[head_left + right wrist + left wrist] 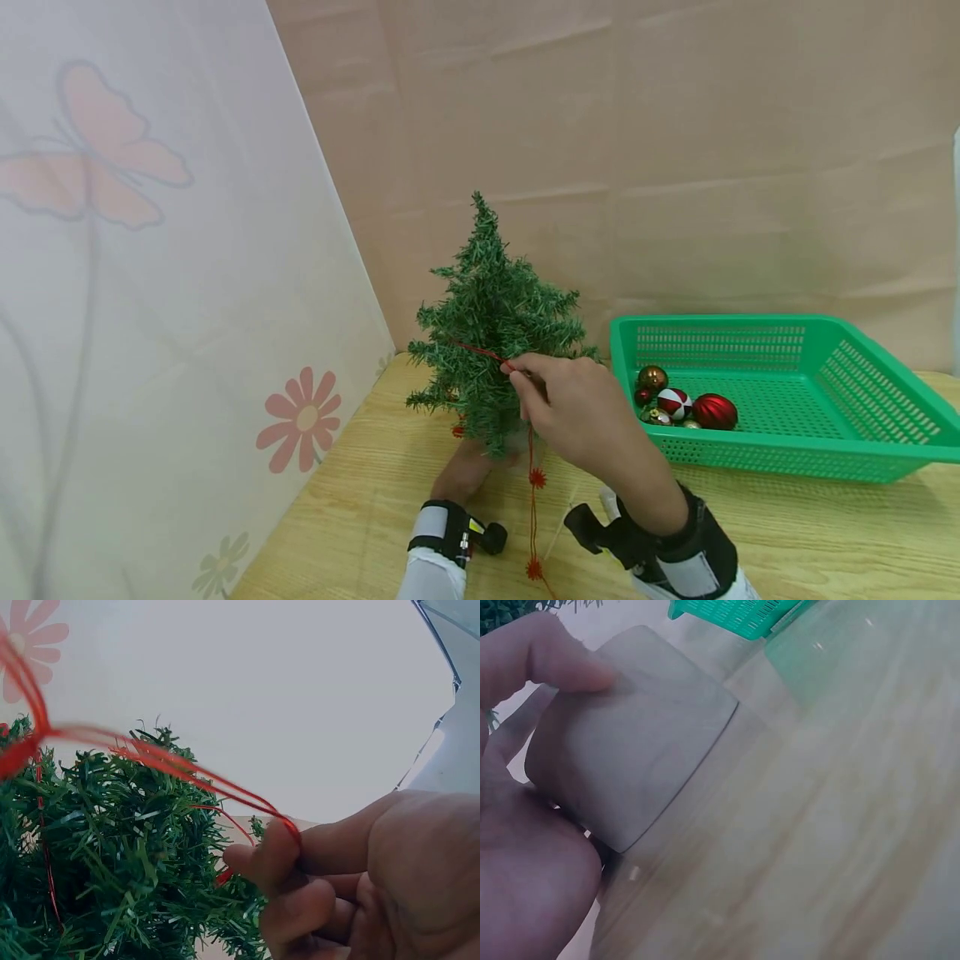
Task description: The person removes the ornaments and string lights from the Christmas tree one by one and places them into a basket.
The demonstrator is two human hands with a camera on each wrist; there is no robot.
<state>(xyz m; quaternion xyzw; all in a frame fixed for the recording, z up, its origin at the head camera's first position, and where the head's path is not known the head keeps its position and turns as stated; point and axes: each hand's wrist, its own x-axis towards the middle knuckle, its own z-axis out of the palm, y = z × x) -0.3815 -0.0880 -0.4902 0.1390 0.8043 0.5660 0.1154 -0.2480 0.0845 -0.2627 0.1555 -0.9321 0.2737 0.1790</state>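
A small green artificial Christmas tree (491, 304) stands on the wooden table in a pale pot (641, 739). My left hand (465, 471) grips this pot low down, thumb and fingers on its sides in the left wrist view. Between thumb and forefinger, my right hand (581, 408) pinches a red string garland (202, 774) in front of the tree. One stretch of the string runs left from the fingertips across the branches. The rest hangs below the hand, carrying red pompom-like pieces (536, 478) down toward the front of the table.
To the right, a green plastic basket (787, 446) holds several baubles, among them a shiny red one (715, 412) and a red-and-white one (674, 404). A white panel with printed flowers (305, 419) borders the left side. Brown sheeting (675, 167) hangs behind.
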